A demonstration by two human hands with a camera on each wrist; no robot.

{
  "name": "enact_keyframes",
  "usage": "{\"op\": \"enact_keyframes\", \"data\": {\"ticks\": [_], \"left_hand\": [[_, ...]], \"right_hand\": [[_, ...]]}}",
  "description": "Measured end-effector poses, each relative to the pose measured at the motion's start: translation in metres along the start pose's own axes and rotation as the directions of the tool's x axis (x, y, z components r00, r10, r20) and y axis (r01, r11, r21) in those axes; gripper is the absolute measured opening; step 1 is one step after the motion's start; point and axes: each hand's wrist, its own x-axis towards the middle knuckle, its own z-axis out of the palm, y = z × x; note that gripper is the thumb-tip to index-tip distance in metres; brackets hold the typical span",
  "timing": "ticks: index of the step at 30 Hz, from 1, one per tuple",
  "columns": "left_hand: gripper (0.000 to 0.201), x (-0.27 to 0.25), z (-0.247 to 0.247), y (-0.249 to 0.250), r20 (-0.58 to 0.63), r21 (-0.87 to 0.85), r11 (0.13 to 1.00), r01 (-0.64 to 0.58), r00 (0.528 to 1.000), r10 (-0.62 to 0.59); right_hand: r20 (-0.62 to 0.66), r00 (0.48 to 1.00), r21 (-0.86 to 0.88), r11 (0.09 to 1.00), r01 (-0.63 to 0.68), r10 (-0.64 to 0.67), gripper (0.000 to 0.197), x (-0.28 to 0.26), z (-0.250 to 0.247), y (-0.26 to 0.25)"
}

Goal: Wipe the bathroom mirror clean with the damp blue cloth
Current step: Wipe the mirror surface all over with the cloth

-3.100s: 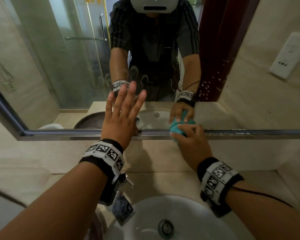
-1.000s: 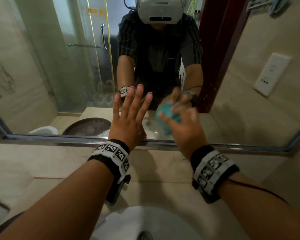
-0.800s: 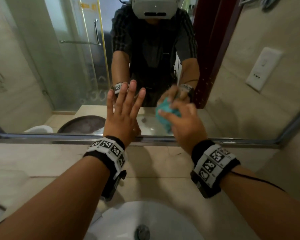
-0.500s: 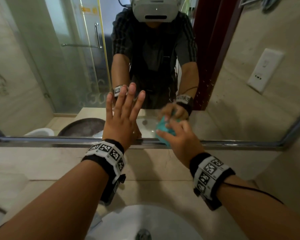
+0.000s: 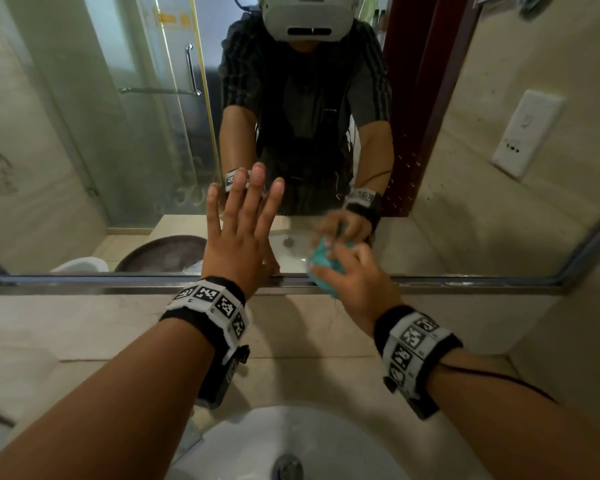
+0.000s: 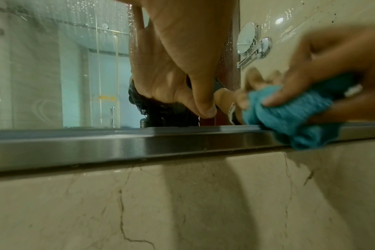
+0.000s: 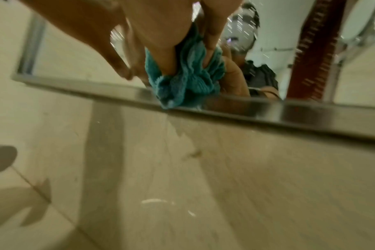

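Observation:
The mirror (image 5: pixel 118 150) fills the wall above a steel bottom frame (image 5: pixel 101 284). My left hand (image 5: pixel 238 233) lies flat on the glass with straight, spread fingers, just left of centre; its palm (image 6: pixel 178 55) and thumb show in the left wrist view. My right hand (image 5: pixel 350 275) grips the bunched blue cloth (image 5: pixel 323 261) and presses it on the glass at the bottom edge, where the cloth (image 6: pixel 289 115) overlaps the frame (image 6: pixel 118 143). In the right wrist view the cloth (image 7: pixel 186 81) hangs from my fingers over the frame (image 7: pixel 310 116). Water droplets dot the glass.
A white sink (image 5: pixel 291 441) with a drain sits below, close to my forearms. Beige marble wall (image 5: pixel 84 323) runs under the frame. The mirror's right frame edge (image 5: pixel 589 247) slants up at the right. The reflection shows a shower door and a wall socket.
My right hand brought the cloth down from the mid glass to the mirror's bottom edge, onto the frame. The left hand stayed flat on the glass.

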Motion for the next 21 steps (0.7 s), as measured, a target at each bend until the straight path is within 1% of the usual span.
{"op": "enact_keyframes", "data": {"ticks": [2, 3, 4, 5, 6, 8, 9, 10, 11, 12, 13, 15, 16, 17, 18, 19, 21], "left_hand": [[0.142, 0.0, -0.001, -0.001, 0.019, -0.01, 1.0, 0.004, 1.0, -0.004], [0.143, 0.0, -0.002, -0.001, 0.023, -0.024, 1.0, 0.007, 1.0, -0.006], [0.142, 0.001, -0.002, -0.001, 0.023, -0.035, 0.999, 0.008, 1.0, -0.008], [0.141, 0.001, -0.002, -0.001, 0.02, -0.043, 0.999, 0.01, 1.0, -0.009], [0.139, 0.001, -0.002, -0.001, 0.014, -0.049, 0.999, 0.012, 1.0, -0.012], [0.139, 0.001, -0.001, 0.0, 0.006, -0.054, 0.998, 0.013, 1.0, -0.013], [0.139, 0.001, -0.001, -0.001, 0.008, -0.053, 0.999, 0.011, 1.0, -0.01], [0.14, 0.001, -0.001, -0.001, 0.014, -0.054, 0.999, 0.008, 1.0, -0.007], [0.142, 0.0, -0.001, -0.001, 0.02, -0.057, 0.998, 0.006, 1.0, -0.005], [0.143, 0.001, -0.001, -0.001, 0.024, -0.054, 0.999, 0.005, 1.0, -0.004], [0.144, 0.001, -0.002, -0.001, 0.027, -0.045, 0.999, 0.007, 1.0, -0.005], [0.145, 0.003, -0.002, -0.001, 0.025, -0.035, 0.999, 0.012, 1.0, -0.011], [0.145, 0.003, -0.002, -0.001, 0.022, -0.034, 0.999, 0.014, 1.0, -0.013], [0.146, 0.002, -0.002, -0.001, 0.022, -0.034, 0.999, 0.016, 1.0, -0.015], [0.146, 0.001, -0.002, -0.001, 0.026, -0.033, 0.999, 0.015, 1.0, -0.014], [0.147, 0.001, -0.002, -0.001, 0.033, -0.033, 0.999, 0.013, 0.999, -0.012], [0.146, 0.001, -0.002, -0.001, 0.036, -0.042, 0.999, 0.007, 0.999, -0.006]], "right_hand": [[0.012, 1.0, -0.065, 0.998, 0.027, -0.026, 0.05, -0.017, 0.004, 0.022], [-0.011, 1.0, -0.081, 0.996, 0.023, -0.024, 0.05, -0.017, -0.002, 0.027], [-0.059, 0.998, -0.077, 0.997, 0.03, -0.035, 0.048, -0.013, -0.008, 0.031], [-0.135, 0.99, -0.063, 0.998, 0.029, -0.037, 0.045, -0.005, -0.018, 0.031], [-0.225, 0.974, 0.002, 1.0, 0.013, -0.012, 0.039, 0.004, -0.027, 0.031], [-0.38, 0.921, 0.096, 0.994, -0.049, 0.082, 0.03, 0.022, -0.039, 0.033], [-0.443, 0.89, 0.099, 0.992, -0.073, 0.11, 0.032, 0.028, -0.039, 0.03], [-0.473, 0.872, 0.113, 0.991, -0.077, 0.122, 0.034, 0.028, -0.035, 0.027], [-0.474, 0.874, 0.105, 0.992, -0.063, 0.105, 0.033, 0.024, -0.028, 0.024], [-0.454, 0.889, 0.061, 0.997, -0.038, 0.062, 0.032, 0.016, -0.018, 0.022], [-0.399, 0.917, -0.012, 1.0, -0.01, 0.005, 0.036, 0.007, -0.006, 0.023], [-0.2, 0.978, -0.109, 0.994, 0.028, -0.05, 0.052, -0.013, 0.008, 0.027], [-0.141, 0.988, -0.122, 0.992, 0.038, -0.055, 0.055, -0.018, 0.009, 0.032], [-0.123, 0.991, -0.122, 0.992, 0.045, -0.06, 0.056, -0.019, 0.006, 0.034], [-0.132, 0.989, -0.113, 0.992, 0.054, -0.069, 0.054, -0.018, 0.003, 0.035], [-0.172, 0.983, -0.098, 0.994, 0.052, -0.068, 0.048, -0.013, 0.0, 0.032], [-0.315, 0.948, -0.047, 0.998, 0.039, -0.052, 0.031, 0.002, -0.007, 0.023]]}}
